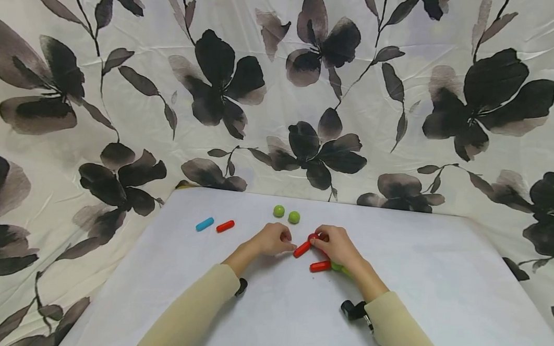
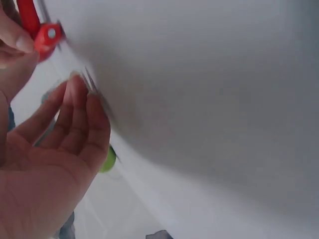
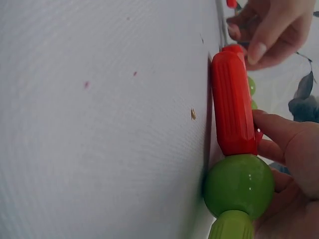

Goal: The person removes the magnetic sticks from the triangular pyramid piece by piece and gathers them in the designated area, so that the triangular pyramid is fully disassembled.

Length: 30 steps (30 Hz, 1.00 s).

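Observation:
My right hand [image 1: 338, 244] pinches a small red ball connector [image 1: 313, 238] that is joined to a red ribbed rod [image 1: 302, 249]. My left hand [image 1: 273, 239] is just left of that rod, its fingertips close to the rod's near end; whether they touch it, I cannot tell. Its fingers [image 2: 75, 114] are gently bent in the left wrist view. Under my right hand lies another red rod [image 3: 233, 102], joined to a green ball [image 3: 239, 186] and a light green rod [image 3: 232, 226]. My right fingers partly hide these pieces in the head view.
Two loose green balls [image 1: 286, 214] lie beyond my hands. A blue rod [image 1: 205, 224] and a red rod [image 1: 225, 226] lie to the left on the white table [image 1: 182, 272]. A floral cloth [image 1: 271, 105] hangs behind the table's far edge.

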### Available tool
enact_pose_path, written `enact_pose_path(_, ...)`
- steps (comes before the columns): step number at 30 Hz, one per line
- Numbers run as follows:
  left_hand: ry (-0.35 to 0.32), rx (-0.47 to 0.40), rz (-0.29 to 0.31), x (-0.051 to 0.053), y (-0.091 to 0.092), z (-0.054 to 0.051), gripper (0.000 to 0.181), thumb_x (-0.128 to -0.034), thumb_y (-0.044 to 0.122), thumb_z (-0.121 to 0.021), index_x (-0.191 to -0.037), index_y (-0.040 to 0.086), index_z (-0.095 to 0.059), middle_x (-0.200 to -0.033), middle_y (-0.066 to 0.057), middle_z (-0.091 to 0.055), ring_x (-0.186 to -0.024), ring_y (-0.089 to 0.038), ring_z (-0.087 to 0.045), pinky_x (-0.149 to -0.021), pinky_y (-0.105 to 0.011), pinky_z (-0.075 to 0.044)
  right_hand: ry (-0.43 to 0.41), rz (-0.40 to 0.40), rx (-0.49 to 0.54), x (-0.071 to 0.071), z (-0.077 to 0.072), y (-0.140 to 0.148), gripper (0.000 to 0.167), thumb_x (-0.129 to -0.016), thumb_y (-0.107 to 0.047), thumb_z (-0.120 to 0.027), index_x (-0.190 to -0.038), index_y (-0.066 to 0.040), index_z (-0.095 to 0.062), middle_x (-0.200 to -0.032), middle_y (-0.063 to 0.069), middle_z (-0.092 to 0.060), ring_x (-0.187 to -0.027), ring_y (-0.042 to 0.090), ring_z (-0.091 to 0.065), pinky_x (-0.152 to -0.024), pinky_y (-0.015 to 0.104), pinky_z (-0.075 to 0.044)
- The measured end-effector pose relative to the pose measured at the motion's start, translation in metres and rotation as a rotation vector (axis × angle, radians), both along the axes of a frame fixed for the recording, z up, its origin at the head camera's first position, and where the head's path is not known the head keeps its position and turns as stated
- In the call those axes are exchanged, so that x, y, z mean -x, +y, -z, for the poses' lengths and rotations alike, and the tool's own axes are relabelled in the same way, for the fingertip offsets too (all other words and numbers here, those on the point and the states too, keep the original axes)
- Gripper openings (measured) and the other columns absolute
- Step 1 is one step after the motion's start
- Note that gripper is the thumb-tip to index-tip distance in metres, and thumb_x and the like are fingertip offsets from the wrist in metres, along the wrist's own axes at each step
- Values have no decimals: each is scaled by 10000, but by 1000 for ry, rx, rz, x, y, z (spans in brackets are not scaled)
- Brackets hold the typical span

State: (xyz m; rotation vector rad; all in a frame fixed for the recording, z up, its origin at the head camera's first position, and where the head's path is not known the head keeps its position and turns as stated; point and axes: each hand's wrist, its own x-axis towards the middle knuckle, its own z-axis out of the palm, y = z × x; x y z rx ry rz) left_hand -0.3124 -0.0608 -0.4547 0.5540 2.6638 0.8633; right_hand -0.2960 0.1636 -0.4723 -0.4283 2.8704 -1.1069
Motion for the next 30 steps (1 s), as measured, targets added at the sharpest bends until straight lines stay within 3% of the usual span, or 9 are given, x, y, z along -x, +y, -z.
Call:
enact_pose_path(4,-49,-44,64,-12,1,1,235,-911,256,-781,-999,50,-710,-802,9,-616,-734,-116,-531,-673,-250,-431,7,-12,-5,0,-1,3,210,-947,-176,-749,-1109,-43,-731,-941,35,-696,-864,190,-579,-830,373,-497)
enact_pose_path(8,-60,-69,72,-17,4,1,234,-910,244,-784,-1006,42,-715,-788,1,-620,-719,-113,-523,-668,-246,-421,15,-29,-13,1,-1,3,213,-951,-176,-745,-1109,-34,-728,-947,39,-699,-856,189,-581,-830,366,-504)
enact_pose_path(16,-8,-63,56,-16,11,6,179,-927,215,-766,-971,43,-739,-754,19,-633,-687,-95,-535,-654,-224,-435,18,-46,-4,-1,-2,4,219,-952,-167,-741,-1109,-15,-724,-960,50,-705,-866,198,-585,-854,382,-509)
enact_pose_path(30,-44,-89,0,-14,17,8,167,-937,220,-766,-944,54,-748,-740,11,-634,-678,-118,-525,-621,-227,-426,-3,-46,0,-1,-1,4,218,-960,-175,-732,-1123,-31,-723,-996,49,-711,-898,192,-594,-893,411,-508)
